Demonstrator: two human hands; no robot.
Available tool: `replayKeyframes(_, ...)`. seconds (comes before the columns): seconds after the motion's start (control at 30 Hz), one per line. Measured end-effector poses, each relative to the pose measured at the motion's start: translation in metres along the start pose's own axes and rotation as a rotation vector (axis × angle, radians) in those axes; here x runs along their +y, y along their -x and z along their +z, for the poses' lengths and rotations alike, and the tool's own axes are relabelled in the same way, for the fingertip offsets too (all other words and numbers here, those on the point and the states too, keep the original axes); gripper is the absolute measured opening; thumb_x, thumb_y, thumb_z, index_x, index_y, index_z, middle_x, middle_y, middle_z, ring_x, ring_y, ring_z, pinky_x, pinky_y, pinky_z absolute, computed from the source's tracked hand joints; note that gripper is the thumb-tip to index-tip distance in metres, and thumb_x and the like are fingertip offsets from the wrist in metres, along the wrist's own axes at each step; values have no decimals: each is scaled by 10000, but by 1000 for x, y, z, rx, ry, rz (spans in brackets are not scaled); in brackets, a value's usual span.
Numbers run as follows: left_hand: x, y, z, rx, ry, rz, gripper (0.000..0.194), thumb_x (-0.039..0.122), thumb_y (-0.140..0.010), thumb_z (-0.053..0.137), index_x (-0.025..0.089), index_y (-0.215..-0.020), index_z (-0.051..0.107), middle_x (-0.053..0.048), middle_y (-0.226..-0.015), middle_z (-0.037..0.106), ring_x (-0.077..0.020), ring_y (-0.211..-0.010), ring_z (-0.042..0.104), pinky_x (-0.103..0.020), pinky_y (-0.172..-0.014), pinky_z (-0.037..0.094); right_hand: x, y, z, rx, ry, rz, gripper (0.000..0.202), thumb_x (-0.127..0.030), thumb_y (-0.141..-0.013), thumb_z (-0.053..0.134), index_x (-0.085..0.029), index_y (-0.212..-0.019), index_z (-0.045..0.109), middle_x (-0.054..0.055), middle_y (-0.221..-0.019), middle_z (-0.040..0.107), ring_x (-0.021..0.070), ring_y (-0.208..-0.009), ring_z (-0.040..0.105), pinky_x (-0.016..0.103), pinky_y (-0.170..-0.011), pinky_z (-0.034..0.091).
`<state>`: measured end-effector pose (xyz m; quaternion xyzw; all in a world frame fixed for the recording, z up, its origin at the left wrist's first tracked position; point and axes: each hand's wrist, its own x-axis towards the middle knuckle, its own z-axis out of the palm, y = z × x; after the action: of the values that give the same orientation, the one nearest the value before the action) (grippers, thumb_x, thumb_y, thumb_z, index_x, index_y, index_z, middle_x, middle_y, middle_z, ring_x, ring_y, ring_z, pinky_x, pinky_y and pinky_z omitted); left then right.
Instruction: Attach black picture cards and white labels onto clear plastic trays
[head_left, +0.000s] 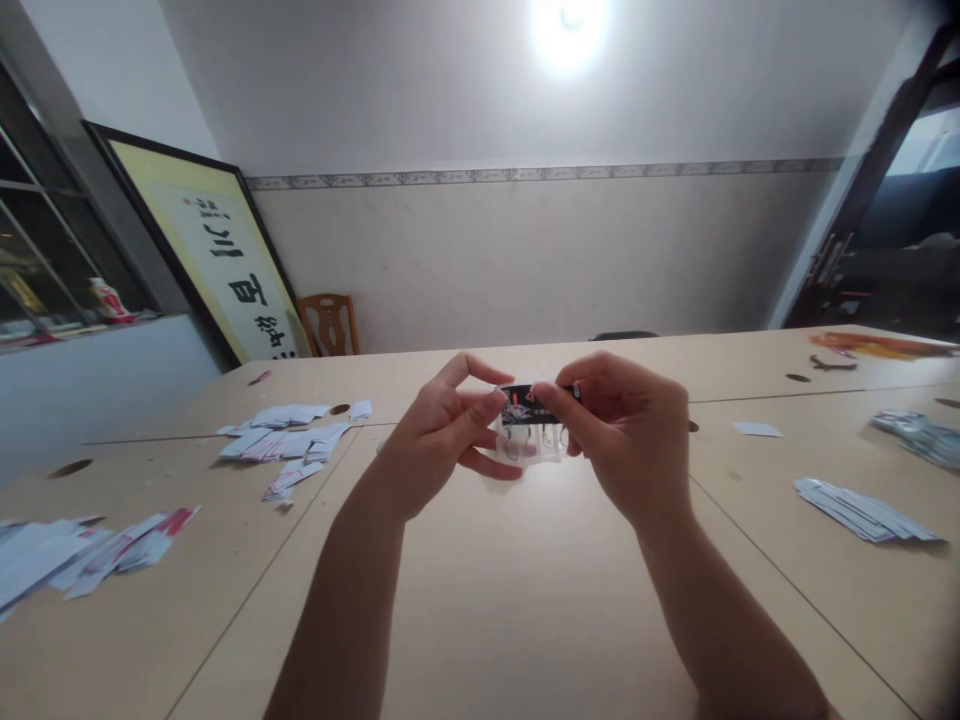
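Both of my hands hold up a small clear plastic case (531,444) above the middle of the table. Across its upper part runs a black label (516,404) with white and red print. Thin, dark, hook-like shapes show through the clear lower part. My left hand (439,425) grips the left end, thumb at the label and fingers behind and below. My right hand (628,425) pinches the right end, its thumb lying on the label. Fingers hide both ends of the case.
Several white paper slips (285,443) lie on the table (480,600) at left, with more papers (67,555) nearer. At right are a fanned stack of packets (862,508), a silvery bundle (919,435) and a white card (757,429). A framed calligraphy (217,250) leans behind.
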<state>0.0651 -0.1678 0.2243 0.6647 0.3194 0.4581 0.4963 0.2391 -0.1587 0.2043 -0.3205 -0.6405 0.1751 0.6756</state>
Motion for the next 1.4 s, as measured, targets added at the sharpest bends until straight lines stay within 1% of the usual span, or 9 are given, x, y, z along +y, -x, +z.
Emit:
replayKeyframes(0.27,0,0,1,9,-4,-1,340,415,-875,663,178,-1044,489,-57,-802,747,-229,-766,745,-310,-595,633,1,0,0,-2,19,-13,215,-338,-777,746,-197,-679,617,-63,-469,499,70,-378,458,200,-373,347)
replayKeyframes(0.47,0,1,2,17,-4,-18,335,415,-882,649,181,-1063,492,-54,-803,745,-244,-795,745,-324,-606,632,1,0,0,3,11,-1,205,-318,-767,754,-197,-675,616,-65,-469,495,69,-378,452,203,-377,342)
replayKeyframes(0.77,1,1,1,7,-3,-1,323,382,-862,682,190,-1034,487,-43,-836,744,-225,-763,741,-320,-595,635,0,0,0,3,11,4,193,-302,-763,756,-198,-676,618,-68,-461,495,71,-385,451,205,-383,337)
replayKeyframes(0.9,1,0,2,18,-8,-2,336,392,-860,683,187,-1028,477,-47,-806,740,-232,-752,739,-324,-584,633,0,0,0,2,8,4,196,-299,-763,756,-195,-676,614,-66,-465,501,70,-392,458,204,-387,340)
replayKeyframes(1.17,-2,-1,1,32,-21,13,294,398,-883,646,195,-999,466,-27,-790,737,-230,-754,746,-324,-586,638,6,-3,3,-6,-9,15,221,-334,-759,756,-187,-688,607,-56,-497,526,67,-387,464,192,-363,331)
replayKeyframes(1.4,-2,-1,1,44,-21,16,287,394,-879,649,199,-976,462,-16,-762,726,-221,-725,745,-310,-569,637,9,-5,3,-40,-38,27,238,-345,-762,756,-188,-687,595,-57,-493,520,67,-378,467,188,-349,329)
